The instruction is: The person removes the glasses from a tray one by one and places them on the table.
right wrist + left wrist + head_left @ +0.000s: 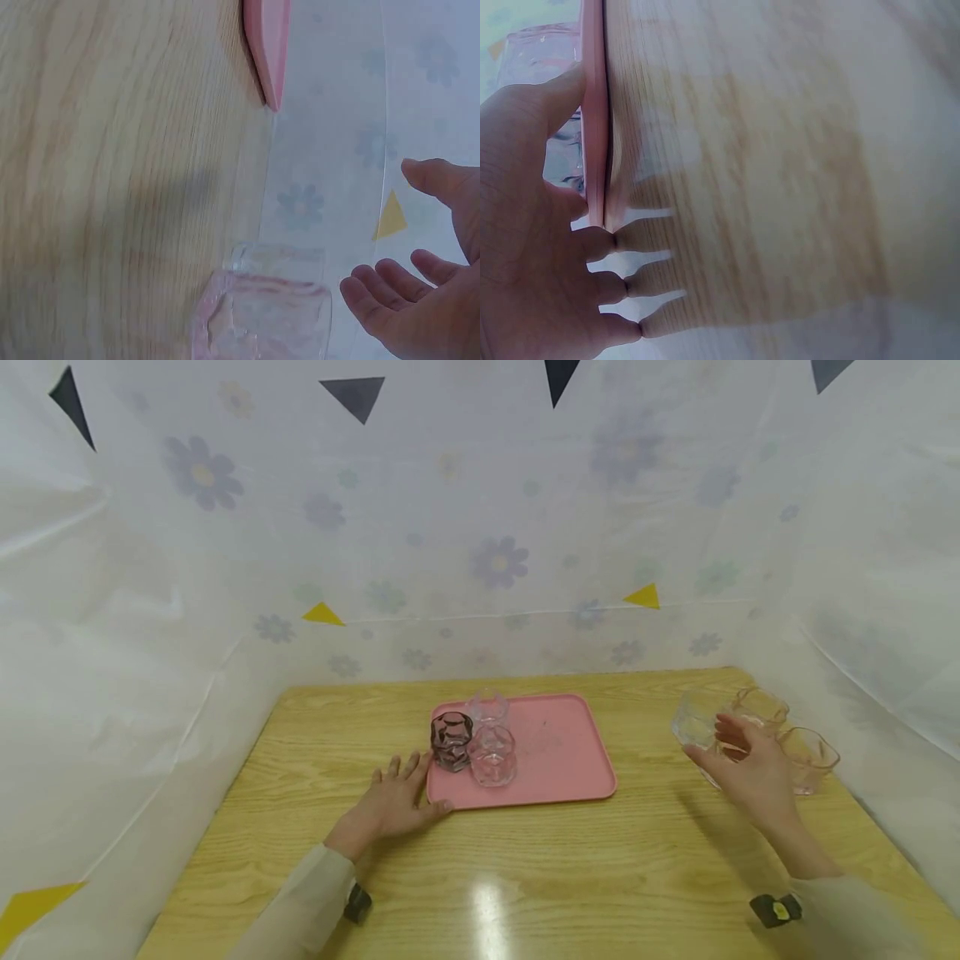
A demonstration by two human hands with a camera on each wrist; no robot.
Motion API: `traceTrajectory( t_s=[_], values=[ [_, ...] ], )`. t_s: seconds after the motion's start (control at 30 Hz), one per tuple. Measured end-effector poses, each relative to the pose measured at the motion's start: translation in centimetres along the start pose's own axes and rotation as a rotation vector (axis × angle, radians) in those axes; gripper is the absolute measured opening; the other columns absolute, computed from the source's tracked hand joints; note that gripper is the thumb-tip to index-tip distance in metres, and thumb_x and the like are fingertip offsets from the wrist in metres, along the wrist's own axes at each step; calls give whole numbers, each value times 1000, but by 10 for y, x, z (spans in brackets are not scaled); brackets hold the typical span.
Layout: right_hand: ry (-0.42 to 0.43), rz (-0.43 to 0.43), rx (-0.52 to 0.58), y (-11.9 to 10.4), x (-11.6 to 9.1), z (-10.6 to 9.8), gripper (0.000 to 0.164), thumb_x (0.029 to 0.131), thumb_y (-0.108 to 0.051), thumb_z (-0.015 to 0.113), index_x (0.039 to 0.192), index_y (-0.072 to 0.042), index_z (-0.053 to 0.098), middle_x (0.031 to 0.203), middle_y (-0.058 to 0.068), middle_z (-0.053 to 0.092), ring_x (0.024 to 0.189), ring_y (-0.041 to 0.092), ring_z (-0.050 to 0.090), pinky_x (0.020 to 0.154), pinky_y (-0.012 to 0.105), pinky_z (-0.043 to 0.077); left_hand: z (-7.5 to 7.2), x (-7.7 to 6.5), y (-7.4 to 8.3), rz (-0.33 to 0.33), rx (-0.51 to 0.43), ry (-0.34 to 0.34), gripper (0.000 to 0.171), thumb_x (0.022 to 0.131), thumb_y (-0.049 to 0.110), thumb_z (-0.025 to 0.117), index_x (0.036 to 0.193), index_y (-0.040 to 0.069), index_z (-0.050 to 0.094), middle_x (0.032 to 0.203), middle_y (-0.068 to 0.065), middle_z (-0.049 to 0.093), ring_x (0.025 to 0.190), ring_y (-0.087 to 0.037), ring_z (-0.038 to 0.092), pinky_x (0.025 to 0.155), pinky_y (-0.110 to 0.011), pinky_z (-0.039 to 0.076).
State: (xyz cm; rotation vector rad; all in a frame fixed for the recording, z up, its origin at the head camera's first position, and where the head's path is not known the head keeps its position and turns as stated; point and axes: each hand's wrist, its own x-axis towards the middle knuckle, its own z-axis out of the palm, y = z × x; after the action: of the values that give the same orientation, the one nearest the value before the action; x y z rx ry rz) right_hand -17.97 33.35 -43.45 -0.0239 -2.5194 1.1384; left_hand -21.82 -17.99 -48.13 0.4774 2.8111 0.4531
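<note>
My left hand (393, 806) lies with spread fingers at the left end of a pink tray (566, 768); in the left wrist view the thumb touches the tray rim (595, 112) and other fingertips rest on the table. On the tray's left half stand a dark purple glass (452, 743), a clear pinkish glass (493, 758) and a clear glass (489, 706) behind. At the right, my right hand (761, 781) hovers with parted thumb and fingers over a cluster of glasses, holding nothing. Below it in the right wrist view is a pinkish glass (266, 319), mostly hidden in the head view.
Around the right hand stand a clear glass (692, 722) and two amber-rimmed glasses, one behind (772, 703) and one at the right (813, 760). The wooden table (600, 877) is enclosed by white flower-printed sheeting (450, 527) at the back and sides.
</note>
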Motion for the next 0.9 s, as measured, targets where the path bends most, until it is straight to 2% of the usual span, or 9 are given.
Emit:
traceTrajectory(
  t_s=[0.13, 0.2, 0.27, 0.33, 0.4, 0.5, 0.63, 0.77, 0.9],
  values=[
    [-64, -50, 36, -15, 5, 19, 73, 95, -29, 81, 153, 2, 50, 141, 30, 61, 106, -22, 47, 86, -1, 44, 1, 0, -1, -3, 1, -2, 100, 100, 71, 51, 171, 11, 13, 174, -24, 19, 158, -57, 14, 125, -77, 12],
    [-102, -62, 49, -22, 7, 29, 73, 95, -30, 81, 154, 0, 49, 143, 28, 61, 113, -9, 57, 87, 0, 44, 2, 0, -1, -4, 2, -2, 100, 100, 71, 51, 171, 11, 14, 174, -23, 19, 158, -57, 14, 125, -77, 12],
    [-135, -64, 52, -28, 9, 38, 74, 96, -32, 81, 155, -3, 49, 145, 25, 60, 121, 12, 64, 89, 1, 45, 2, 0, -1, -3, 1, -1, 100, 100, 71, 51, 171, 11, 14, 174, -23, 19, 158, -57, 14, 125, -77, 12],
    [-156, -69, 45, -35, 10, 47, 74, 95, -35, 81, 155, -4, 49, 146, 23, 61, 125, 32, 65, 92, 9, 52, 2, 0, -1, -3, 0, -1, 99, 100, 70, 52, 171, 11, 14, 174, -23, 19, 158, -57, 14, 125, -77, 12],
    [-174, -84, 49, -40, 12, 56, 75, 95, -35, 82, 155, -5, 49, 146, 23, 61, 128, 42, 63, 96, 22, 56, 1, 0, -1, -1, -1, 2, 99, 100, 70, 52, 171, 11, 15, 174, -24, 20, 158, -57, 15, 124, -77, 13],
    [-209, -106, 69, -48, 14, 70, 76, 94, -34, 83, 155, -5, 49, 148, 22, 60, 132, 42, 61, 102, 37, 56, 1, 0, -1, 0, 1, 3, 99, 100, 70, 52, 171, 11, 15, 173, -24, 21, 158, -57, 15, 124, -78, 13],
    [-268, -126, 130, -59, 15, 87, 78, 93, -34, 84, 156, -6, 48, 152, 19, 58, 137, 38, 57, 107, 45, 53, 0, 0, 0, 1, 2, 5, 98, 100, 69, 53, 171, 12, 15, 173, -24, 21, 158, -58, 16, 124, -78, 13],
    [-331, -145, 186, -70, 15, 103, 81, 91, -33, 85, 157, -8, 47, 152, 20, 58, 139, 40, 56, 110, 58, 51, 0, 0, 0, 5, -1, 7, 98, 100, 69, 53, 171, 11, 15, 173, -24, 21, 157, -58, 15, 124, -78, 13],
    [-383, -178, 212, -77, 16, 122, 81, 89, -30, 87, 157, -8, 48, 151, 22, 58, 139, 44, 56, 111, 62, 50, 0, 0, 0, 8, -4, 7, 99, 100, 70, 52, 171, 11, 15, 173, -24, 20, 157, -58, 15, 124, -78, 13]
  ],
)
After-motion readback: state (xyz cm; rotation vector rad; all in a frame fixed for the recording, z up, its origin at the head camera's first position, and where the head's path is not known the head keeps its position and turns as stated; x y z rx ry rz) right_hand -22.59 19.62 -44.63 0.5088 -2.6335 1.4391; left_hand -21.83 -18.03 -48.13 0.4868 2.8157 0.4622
